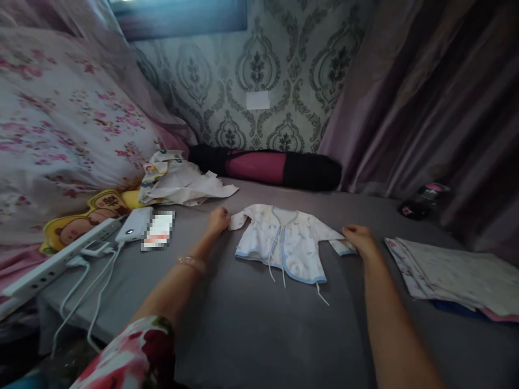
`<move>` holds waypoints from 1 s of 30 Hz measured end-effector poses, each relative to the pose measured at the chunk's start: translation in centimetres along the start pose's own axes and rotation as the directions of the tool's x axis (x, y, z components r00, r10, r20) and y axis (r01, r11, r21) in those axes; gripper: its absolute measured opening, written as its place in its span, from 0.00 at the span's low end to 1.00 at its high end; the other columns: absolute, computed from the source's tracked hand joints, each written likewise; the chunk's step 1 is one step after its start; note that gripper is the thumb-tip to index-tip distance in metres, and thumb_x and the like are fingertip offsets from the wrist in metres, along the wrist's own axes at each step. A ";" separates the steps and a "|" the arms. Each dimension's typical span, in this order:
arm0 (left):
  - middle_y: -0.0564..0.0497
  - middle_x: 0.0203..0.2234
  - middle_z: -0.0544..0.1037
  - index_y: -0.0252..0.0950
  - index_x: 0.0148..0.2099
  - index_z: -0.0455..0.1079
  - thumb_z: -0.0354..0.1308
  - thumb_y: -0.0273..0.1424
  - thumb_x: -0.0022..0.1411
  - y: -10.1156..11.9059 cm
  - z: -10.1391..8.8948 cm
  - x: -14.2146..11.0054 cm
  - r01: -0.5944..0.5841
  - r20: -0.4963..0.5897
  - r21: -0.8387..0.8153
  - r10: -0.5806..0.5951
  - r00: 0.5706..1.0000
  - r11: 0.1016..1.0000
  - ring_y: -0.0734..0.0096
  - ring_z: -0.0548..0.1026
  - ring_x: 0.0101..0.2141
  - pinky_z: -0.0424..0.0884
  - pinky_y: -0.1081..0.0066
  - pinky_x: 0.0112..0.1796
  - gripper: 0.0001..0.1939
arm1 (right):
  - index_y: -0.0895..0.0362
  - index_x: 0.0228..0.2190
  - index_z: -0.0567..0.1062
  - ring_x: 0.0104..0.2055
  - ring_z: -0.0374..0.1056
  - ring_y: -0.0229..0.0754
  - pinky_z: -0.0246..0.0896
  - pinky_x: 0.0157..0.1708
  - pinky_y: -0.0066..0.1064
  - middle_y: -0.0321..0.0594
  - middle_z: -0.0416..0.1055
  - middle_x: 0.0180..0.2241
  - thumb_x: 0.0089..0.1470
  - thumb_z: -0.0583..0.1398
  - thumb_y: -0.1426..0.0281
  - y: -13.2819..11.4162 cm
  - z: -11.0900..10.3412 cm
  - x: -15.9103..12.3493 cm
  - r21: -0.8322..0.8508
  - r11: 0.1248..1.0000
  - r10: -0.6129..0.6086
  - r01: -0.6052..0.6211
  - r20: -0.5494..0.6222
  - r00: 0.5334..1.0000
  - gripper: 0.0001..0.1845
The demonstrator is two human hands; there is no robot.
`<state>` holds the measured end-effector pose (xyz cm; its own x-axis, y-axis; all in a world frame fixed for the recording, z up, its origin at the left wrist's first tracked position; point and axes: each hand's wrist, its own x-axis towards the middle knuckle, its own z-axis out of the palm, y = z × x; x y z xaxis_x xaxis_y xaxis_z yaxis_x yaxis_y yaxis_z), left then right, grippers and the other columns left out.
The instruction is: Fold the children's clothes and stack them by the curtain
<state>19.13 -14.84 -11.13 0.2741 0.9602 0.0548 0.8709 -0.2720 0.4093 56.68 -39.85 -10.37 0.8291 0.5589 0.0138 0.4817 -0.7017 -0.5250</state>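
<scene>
A small white baby shirt (300,246) with light blue edging and thin white ties lies spread on the grey surface (267,329), its front facing up. My left hand (219,220) is closed at the cuff of the sleeve on the left. At the other side, my right hand (357,237) pinches the right sleeve close to its cuff. Both sleeves stretch outward from the body of the shirt. The ties hang loosely down the front, and one string trails from the lower right hem.
Folded cloths (458,273) are stacked at right, near a dark bottle (421,202). Crumpled white cloth (186,181) lies back left, before a black and dark red roll (259,166). A power strip (60,265), cables, a white power bank (135,226) and a blurred-out item (158,230) occupy the left.
</scene>
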 end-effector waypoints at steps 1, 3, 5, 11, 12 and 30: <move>0.42 0.41 0.77 0.33 0.45 0.70 0.51 0.33 0.63 -0.3 -0.1 -0.2 0.009 0.005 -0.008 -0.009 1.000 1.000 0.63 0.74 0.44 0.66 0.71 0.41 0.12 | 0.61 0.35 0.80 0.35 0.73 0.44 0.64 0.32 0.26 0.46 0.78 0.33 0.50 0.59 0.68 0.3 -0.3 -0.1 -0.015 1.000 0.023 -0.022 0.017 1.000 0.13; 0.42 0.40 0.78 0.33 0.41 0.71 0.52 0.34 0.63 -0.5 -0.3 -0.5 0.017 0.010 -0.028 -0.017 1.000 0.999 0.64 0.74 0.42 0.66 0.72 0.40 0.12 | 0.61 0.34 0.80 0.34 0.74 0.44 0.64 0.30 0.26 0.47 0.78 0.30 0.48 0.60 0.69 0.7 -0.6 -0.2 -0.023 0.998 0.062 -0.061 0.070 0.996 0.12; 0.43 0.38 0.78 0.33 0.39 0.72 0.54 0.36 0.62 -0.5 -0.4 -0.8 0.024 0.026 -0.048 -0.023 0.999 0.999 0.64 0.75 0.41 0.67 0.72 0.39 0.12 | 0.60 0.31 0.80 0.33 0.74 0.43 0.64 0.29 0.26 0.45 0.77 0.28 0.48 0.60 0.69 0.9 -0.7 -0.3 -0.012 0.999 0.053 -0.052 0.123 0.991 0.11; 0.43 0.37 0.78 0.32 0.40 0.70 0.61 0.37 0.55 -0.4 -0.4 -0.8 0.074 0.064 -0.084 -0.069 0.996 0.994 0.63 0.75 0.39 0.66 0.73 0.34 0.15 | 0.59 0.29 0.79 0.29 0.72 0.42 0.62 0.26 0.26 0.40 0.75 0.24 0.43 0.63 0.68 1.3 -0.6 -0.9 0.004 0.999 -0.036 0.036 0.225 0.974 0.09; 0.43 0.37 0.78 0.32 0.40 0.70 0.61 0.37 0.55 -0.4 -0.4 -0.6 0.088 0.079 -0.085 -0.081 0.994 0.993 0.63 0.75 0.39 0.66 0.74 0.33 0.15 | 0.59 0.29 0.79 0.28 0.72 0.42 0.62 0.25 0.26 0.40 0.75 0.24 0.42 0.63 0.69 1.2 -0.6 -1.0 -0.002 0.999 -0.040 0.042 0.231 0.972 0.09; 0.48 0.23 0.77 0.32 0.41 0.70 0.52 0.28 0.58 1.0 -4.2 3.2 0.134 0.009 -0.057 -0.134 0.991 0.989 0.67 0.76 0.28 0.67 0.74 0.31 0.10 | 0.56 0.34 0.80 0.34 0.70 0.40 0.59 0.32 0.26 0.39 0.75 0.31 0.43 0.55 0.78 0.2 -1.5 -1.0 -0.048 0.974 -0.222 0.223 0.014 0.975 0.17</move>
<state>19.19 -11.79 -6.76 0.1588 0.9873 -0.0083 0.8750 -0.1368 0.4644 56.38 -41.25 -9.24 0.6974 0.7069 0.1181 0.6672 -0.5803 -0.4670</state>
